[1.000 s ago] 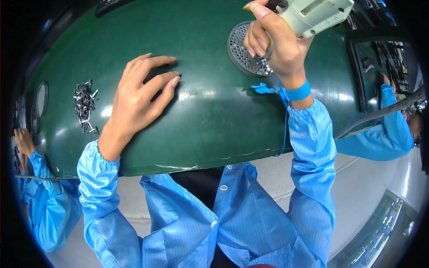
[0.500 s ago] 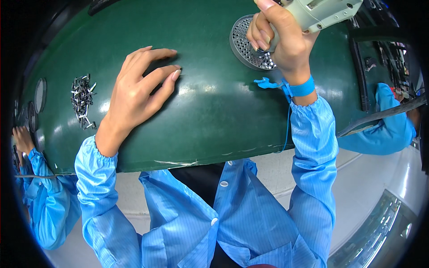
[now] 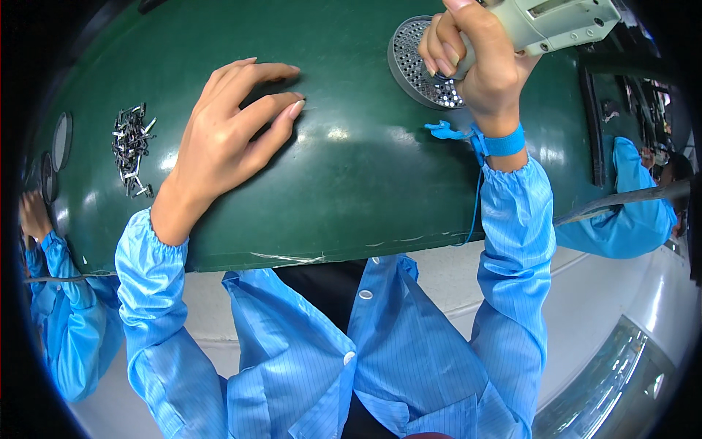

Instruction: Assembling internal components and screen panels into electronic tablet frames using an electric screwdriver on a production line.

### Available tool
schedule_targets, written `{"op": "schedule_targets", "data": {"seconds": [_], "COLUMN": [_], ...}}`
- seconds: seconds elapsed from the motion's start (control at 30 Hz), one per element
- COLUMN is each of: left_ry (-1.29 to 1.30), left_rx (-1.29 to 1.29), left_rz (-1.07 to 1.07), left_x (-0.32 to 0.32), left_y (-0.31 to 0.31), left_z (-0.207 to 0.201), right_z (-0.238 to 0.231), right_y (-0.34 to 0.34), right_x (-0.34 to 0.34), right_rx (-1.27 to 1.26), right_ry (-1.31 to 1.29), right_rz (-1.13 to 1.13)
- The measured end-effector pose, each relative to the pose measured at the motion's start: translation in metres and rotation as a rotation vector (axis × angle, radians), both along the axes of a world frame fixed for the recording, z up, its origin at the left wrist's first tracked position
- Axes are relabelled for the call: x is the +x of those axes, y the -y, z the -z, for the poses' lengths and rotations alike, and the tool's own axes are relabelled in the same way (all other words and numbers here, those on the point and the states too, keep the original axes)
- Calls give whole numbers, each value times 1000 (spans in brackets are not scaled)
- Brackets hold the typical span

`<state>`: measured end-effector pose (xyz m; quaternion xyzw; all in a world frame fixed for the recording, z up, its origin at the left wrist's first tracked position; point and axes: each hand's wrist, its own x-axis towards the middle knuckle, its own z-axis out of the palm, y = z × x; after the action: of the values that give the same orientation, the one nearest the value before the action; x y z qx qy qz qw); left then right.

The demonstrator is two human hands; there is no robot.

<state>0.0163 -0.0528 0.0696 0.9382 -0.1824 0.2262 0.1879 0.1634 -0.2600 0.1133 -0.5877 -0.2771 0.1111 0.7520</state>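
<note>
My right hand (image 3: pixel 491 69) is wrapped around the grip of a pale green power tool (image 3: pixel 559 25), whose full shape is cut off by the upper edge of the picture. Just left of that hand, partly covered by it, stands a round grey dish (image 3: pixel 406 64) with a perforated plate inside. My left hand (image 3: pixel 228 135) rests on the green table with fingers curved and apart, holding nothing. Left of it lies a loose pile of small black and silver parts (image 3: pixel 131 150). Around my right wrist sits a blue strap (image 3: pixel 506 143) with a thin cord hanging down.
The green table (image 3: pixel 351 197) has a worn front edge before me. Two round dark dishes (image 3: pixel 63 140) stand at the far left. Another person's hand (image 3: pixel 35 216) shows there, and a co-worker's blue sleeve (image 3: pixel 621 227) at the right, beside a grey cable (image 3: pixel 621 197).
The view has shifted slightly. Relative to the table, both hands and the power tool stay in nearly the same places; my right hand keeps its hold.
</note>
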Motion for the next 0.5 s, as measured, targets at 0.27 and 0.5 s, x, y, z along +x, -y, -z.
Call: {"op": "schedule_targets", "data": {"seconds": [0.27, 0.5], "left_ry": [12, 100], "left_rx": [-11, -23], "left_rz": [-3, 2], "left_x": [-3, -3], "left_y": [1, 2], "left_z": [-2, -2], "right_z": [2, -2], "right_y": [3, 3], "right_x": [8, 2], "right_rx": [92, 50], "right_ry": [-43, -25], "right_rz": [-50, -2]}}
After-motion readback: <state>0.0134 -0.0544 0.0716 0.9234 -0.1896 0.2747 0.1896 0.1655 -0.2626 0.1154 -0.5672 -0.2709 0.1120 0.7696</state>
